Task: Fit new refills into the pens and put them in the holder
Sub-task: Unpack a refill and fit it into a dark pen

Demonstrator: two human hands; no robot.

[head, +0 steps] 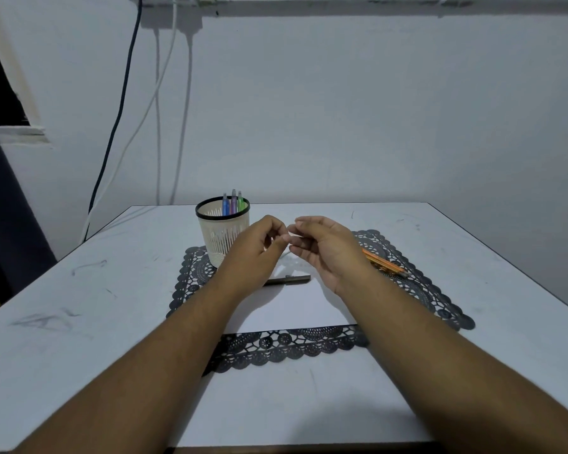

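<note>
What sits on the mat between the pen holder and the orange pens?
In the head view, both hands: the left hand and right hand meet fingertip to fingertip between the pen holder and the orange pens. Below them lies a dark pen on white paper.

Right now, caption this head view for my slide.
Both hands meet above the paper; three pens stand in the holder.

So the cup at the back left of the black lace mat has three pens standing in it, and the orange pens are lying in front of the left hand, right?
Not quite. The head view shows the orange pens lying on the mat behind the right hand, not the left. The rest holds: the cup stands at the mat's back left with three pens in it.
</note>
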